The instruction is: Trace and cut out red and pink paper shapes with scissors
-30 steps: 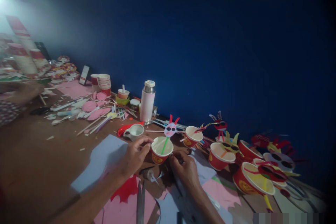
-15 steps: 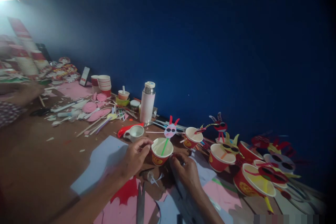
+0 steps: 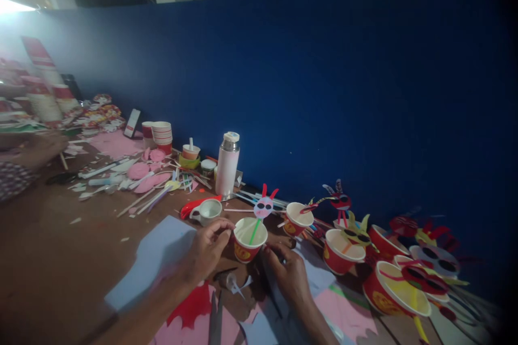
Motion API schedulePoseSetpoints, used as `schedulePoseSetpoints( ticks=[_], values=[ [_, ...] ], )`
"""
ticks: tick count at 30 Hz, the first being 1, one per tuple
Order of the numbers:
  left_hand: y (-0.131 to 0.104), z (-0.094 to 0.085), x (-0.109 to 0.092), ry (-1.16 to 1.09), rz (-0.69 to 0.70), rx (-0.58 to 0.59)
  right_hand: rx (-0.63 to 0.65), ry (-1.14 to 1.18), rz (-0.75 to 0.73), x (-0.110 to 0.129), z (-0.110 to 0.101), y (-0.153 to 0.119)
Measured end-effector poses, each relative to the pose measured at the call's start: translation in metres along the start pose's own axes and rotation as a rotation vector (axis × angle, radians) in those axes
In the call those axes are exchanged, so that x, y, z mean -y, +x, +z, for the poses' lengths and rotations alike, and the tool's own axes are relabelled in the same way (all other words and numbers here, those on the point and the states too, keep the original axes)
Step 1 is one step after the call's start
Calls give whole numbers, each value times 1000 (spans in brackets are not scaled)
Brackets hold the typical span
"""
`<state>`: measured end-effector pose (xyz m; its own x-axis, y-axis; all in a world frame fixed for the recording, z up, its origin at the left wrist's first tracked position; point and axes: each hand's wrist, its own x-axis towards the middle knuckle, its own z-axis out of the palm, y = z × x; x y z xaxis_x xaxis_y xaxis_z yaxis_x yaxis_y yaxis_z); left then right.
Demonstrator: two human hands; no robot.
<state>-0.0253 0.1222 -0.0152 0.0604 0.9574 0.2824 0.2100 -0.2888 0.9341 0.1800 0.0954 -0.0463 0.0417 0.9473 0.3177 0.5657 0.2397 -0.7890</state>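
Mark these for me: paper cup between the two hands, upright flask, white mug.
Paper cup (image 3: 247, 253): head view, front of its outer wall.
Flask (image 3: 227, 170): head view, middle of its body.
White mug (image 3: 209, 220): head view, front of its outer wall.

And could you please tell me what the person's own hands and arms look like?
The left hand and right hand are both ungloved. The left forearm and right forearm are bare as far as they show, with no sleeve, watch or bracelet visible. The checked sleeve at far left is another person's.
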Motion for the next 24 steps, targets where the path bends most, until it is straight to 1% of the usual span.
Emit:
schedulePoseSetpoints(
  ticks=[7, 14, 24],
  values=[
    [0, 1, 2, -5, 4, -15, -12, 19, -19, 5, -1, 0],
    [0, -1, -4, 0, -8, -7, -25, 31, -4, 5, -2, 0],
    [1, -3, -2, 18, -13, -17, -16, 54, 24, 5, -1, -1]
  ],
)
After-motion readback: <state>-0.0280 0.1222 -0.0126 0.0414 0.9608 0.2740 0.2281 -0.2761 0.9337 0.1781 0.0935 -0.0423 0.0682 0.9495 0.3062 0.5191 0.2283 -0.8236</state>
